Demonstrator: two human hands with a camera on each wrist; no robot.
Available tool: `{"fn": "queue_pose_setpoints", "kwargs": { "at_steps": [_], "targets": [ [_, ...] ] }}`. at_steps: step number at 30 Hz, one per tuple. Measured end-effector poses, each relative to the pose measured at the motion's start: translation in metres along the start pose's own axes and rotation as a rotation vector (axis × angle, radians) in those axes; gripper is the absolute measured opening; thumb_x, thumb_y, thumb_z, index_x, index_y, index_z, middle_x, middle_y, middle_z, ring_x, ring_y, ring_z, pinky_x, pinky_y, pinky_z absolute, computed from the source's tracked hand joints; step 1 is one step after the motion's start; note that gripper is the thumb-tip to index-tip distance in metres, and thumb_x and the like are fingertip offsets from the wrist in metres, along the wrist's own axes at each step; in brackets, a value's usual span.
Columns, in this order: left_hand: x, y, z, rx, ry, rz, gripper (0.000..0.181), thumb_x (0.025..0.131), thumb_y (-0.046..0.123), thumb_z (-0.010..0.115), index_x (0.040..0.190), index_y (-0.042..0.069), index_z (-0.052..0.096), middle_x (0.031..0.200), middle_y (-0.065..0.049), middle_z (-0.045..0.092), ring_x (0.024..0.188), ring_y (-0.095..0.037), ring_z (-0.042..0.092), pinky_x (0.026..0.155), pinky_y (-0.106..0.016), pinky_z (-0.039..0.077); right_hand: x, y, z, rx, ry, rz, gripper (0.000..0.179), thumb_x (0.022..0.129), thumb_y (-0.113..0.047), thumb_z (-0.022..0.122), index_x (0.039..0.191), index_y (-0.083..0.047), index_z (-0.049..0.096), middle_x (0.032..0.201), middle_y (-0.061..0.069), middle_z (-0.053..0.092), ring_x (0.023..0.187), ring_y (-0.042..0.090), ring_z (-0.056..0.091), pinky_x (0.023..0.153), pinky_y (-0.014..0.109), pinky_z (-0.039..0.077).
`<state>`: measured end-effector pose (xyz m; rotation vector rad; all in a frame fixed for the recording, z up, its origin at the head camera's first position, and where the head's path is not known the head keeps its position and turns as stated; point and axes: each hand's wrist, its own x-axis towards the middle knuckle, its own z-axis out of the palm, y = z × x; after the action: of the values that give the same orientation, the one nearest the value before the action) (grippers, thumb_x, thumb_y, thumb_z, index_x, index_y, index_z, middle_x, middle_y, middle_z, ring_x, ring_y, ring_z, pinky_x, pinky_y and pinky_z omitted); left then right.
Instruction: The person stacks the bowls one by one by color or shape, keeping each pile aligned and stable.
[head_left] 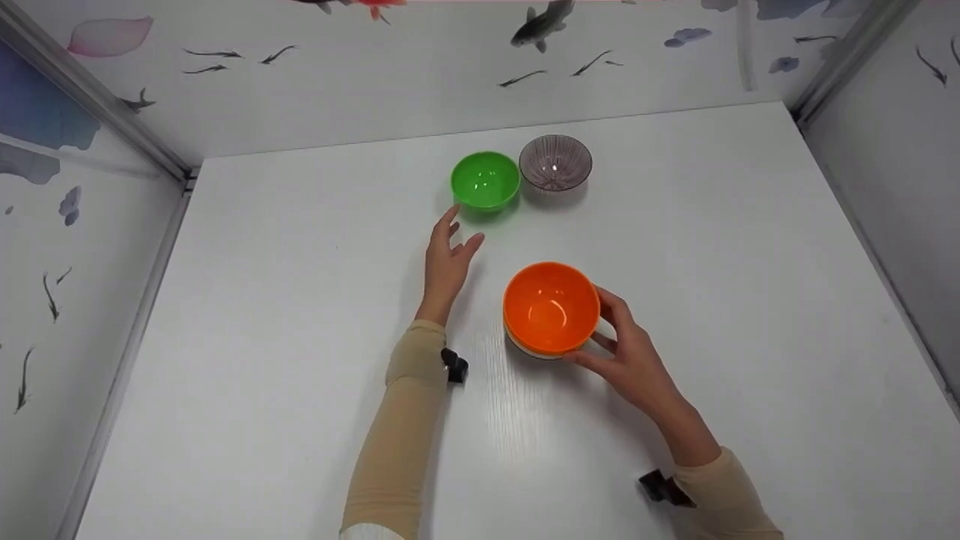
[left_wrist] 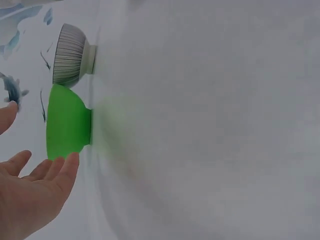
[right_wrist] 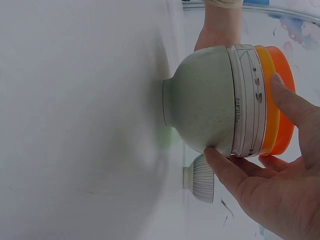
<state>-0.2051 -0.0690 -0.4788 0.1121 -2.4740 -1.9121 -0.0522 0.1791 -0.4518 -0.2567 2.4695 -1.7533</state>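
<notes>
Pale walls [head_left: 420, 90] with painted fish and petals enclosed the white table [head_left: 285, 375] we looked down on. Near its middle was an upright stack of bowls [right_wrist: 242, 80]; we could not tell whether its foot touched the tabletop. From the top down we counted an orange bowl [head_left: 551, 307], a yellow bowl [right_wrist: 268, 122], a white patterned bowl [right_wrist: 250, 107] and a pale green bowl [right_wrist: 202, 100]. The right hand [head_left: 634, 360] gripped the stack from its right side, so the bowls sat between thumb and fingers: we saw the thumb across the yellow and orange bands and one finger lower, against the pale green bowl. Left of the stack and farther forward, the left hand [head_left: 448, 262] had its fingers loosely spread, the tips at the near left edge of a bright green bowl [head_left: 486, 184]; whether they touched it, we could not tell. Just right of that bowl we saw a striped bowl [head_left: 556, 166]. Tan sleeves [head_left: 397, 450] covered both forearms.
</notes>
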Motion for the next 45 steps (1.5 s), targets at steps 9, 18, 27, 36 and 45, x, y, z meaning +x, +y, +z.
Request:
{"fn": "queue_pose_setpoints", "kwargs": {
  "at_steps": [9,18,27,36,45],
  "targets": [
    [0.017,-0.004,0.013,-0.059,0.009,-0.061,0.066,0.098,0.017,0.063,0.156,0.012,0.031,0.163,-0.006,0.032,0.147,-0.026,0.038,0.117,-0.036,0.041,-0.002,0.0,-0.006,0.002,0.011,0.012,0.091,0.081,-0.02,0.083,0.154,-0.013,0.029,0.158,0.003,0.039,0.145,0.03,0.04,0.104,0.049,0.05],
    [0.031,-0.009,0.016,-0.159,0.023,-0.152,0.069,0.1,0.024,0.06,0.158,0.01,0.025,0.163,-0.011,0.031,0.144,-0.026,0.042,0.116,-0.035,0.042,-0.001,0.001,-0.006,-0.013,0.006,0.014,0.091,0.082,-0.018,0.083,0.154,-0.011,0.028,0.158,0.007,0.038,0.144,0.033,0.04,0.104,0.051,0.049],
    [0.051,-0.008,0.017,-0.382,0.051,-0.24,0.071,0.101,0.019,0.057,0.159,0.009,0.018,0.165,-0.013,0.024,0.146,-0.027,0.039,0.115,-0.032,0.044,-0.001,-0.001,-0.002,-0.021,0.01,0.027,0.092,0.081,-0.021,0.084,0.154,-0.013,0.028,0.157,0.006,0.04,0.143,0.032,0.041,0.102,0.051,0.051],
    [0.055,-0.006,0.019,-0.384,0.089,-0.235,0.073,0.103,0.022,0.054,0.161,0.02,0.011,0.167,-0.012,0.017,0.152,-0.026,0.029,0.117,-0.03,0.041,-0.001,-0.003,0.003,-0.007,0.002,0.037,0.091,0.08,-0.021,0.084,0.154,-0.015,0.03,0.157,0.003,0.04,0.143,0.029,0.042,0.103,0.05,0.051],
    [0.06,0.002,0.026,-0.428,0.059,-0.262,0.068,0.105,0.02,0.05,0.161,0.019,0.012,0.167,-0.009,0.018,0.151,-0.026,0.03,0.112,-0.035,0.047,-0.003,-0.003,0.0,-0.01,0.014,0.039,0.09,0.081,-0.02,0.084,0.153,-0.016,0.03,0.156,0.003,0.041,0.141,0.029,0.044,0.103,0.051,0.052]
  ]
}}
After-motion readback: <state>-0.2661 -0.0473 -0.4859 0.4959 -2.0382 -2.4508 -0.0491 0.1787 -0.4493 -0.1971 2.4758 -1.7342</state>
